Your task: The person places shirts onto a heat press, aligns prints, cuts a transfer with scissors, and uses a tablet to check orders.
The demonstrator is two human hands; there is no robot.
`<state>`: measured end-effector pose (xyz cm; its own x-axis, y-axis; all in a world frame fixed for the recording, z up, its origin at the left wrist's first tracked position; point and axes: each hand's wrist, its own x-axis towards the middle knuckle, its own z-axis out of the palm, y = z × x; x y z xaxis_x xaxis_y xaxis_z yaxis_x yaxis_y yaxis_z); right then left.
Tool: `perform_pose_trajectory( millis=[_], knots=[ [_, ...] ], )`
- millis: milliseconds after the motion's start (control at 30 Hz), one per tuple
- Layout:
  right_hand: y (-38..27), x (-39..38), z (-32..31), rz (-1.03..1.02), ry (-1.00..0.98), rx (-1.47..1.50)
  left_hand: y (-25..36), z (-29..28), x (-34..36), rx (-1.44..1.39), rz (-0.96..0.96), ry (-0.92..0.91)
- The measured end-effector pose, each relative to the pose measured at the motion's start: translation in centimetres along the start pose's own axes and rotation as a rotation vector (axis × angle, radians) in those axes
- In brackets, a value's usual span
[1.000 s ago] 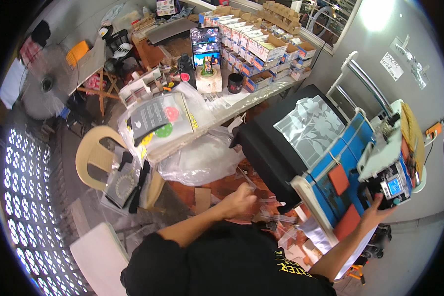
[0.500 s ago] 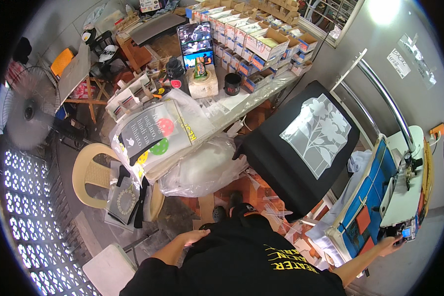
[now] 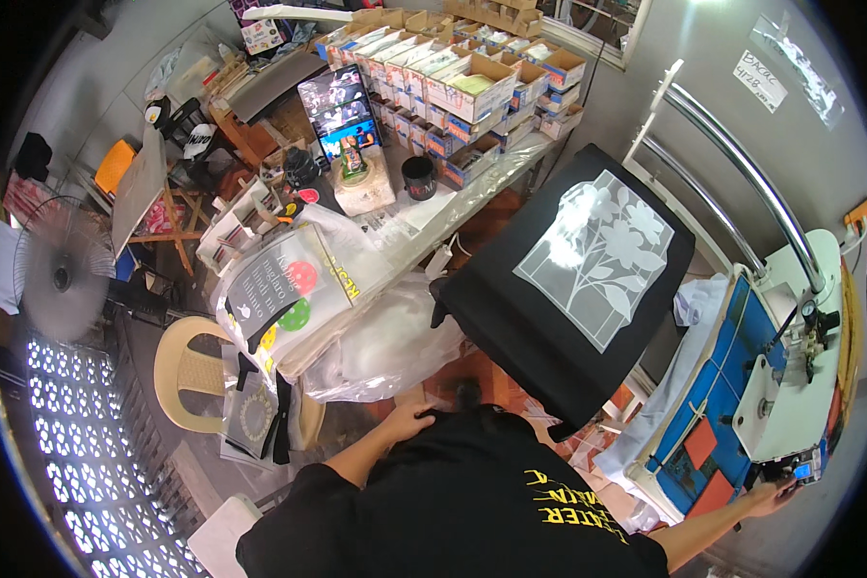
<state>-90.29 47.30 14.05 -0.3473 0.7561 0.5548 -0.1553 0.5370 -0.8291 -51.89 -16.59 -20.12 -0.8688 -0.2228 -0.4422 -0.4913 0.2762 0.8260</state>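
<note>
My left hand (image 3: pixel 407 420) is curled at the front of my black shirt; what it may hold is hidden. My right hand (image 3: pixel 769 497) grips the small control box (image 3: pixel 805 469), with its lit blue display, on a white press head (image 3: pixel 790 414) at the far right. The head hangs on chrome arms beside a blue board (image 3: pixel 708 385) with red pads. Between my hands and farther forward, black fabric (image 3: pixel 511 347) covers a platen, topped by a white floral transfer sheet (image 3: pixel 588 255).
A worktable (image 3: pixel 482 188) holds stacked cardboard boxes (image 3: pixel 462 96), a phone screen (image 3: pixel 328 111), a black mug (image 3: pixel 419 177) and printed sheets (image 3: pixel 284 299). At left stand a fan (image 3: pixel 63 279) and beige chair (image 3: pixel 188 380). Clear plastic (image 3: pixel 385 337) hangs below the table.
The press head has swung right, away from the fabric, with my right hand on its control box. My left hand has drawn back to the shirt front. The view has shifted.
</note>
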Motion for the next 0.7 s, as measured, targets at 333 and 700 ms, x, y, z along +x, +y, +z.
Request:
perform_pose_trajectory(
  millis=[333, 700],
  knots=[
    [-4.7, -3.8, -1.2, -0.852, 0.148, -0.841, 10.9, -9.5, 14.9, -0.175, 0.088, 0.883],
    [4.5, -40.0, 1.4, 1.606, -1.148, 0.798, 16.5, -13.5, 16.4, -1.03, -0.283, -0.115]
  ],
)
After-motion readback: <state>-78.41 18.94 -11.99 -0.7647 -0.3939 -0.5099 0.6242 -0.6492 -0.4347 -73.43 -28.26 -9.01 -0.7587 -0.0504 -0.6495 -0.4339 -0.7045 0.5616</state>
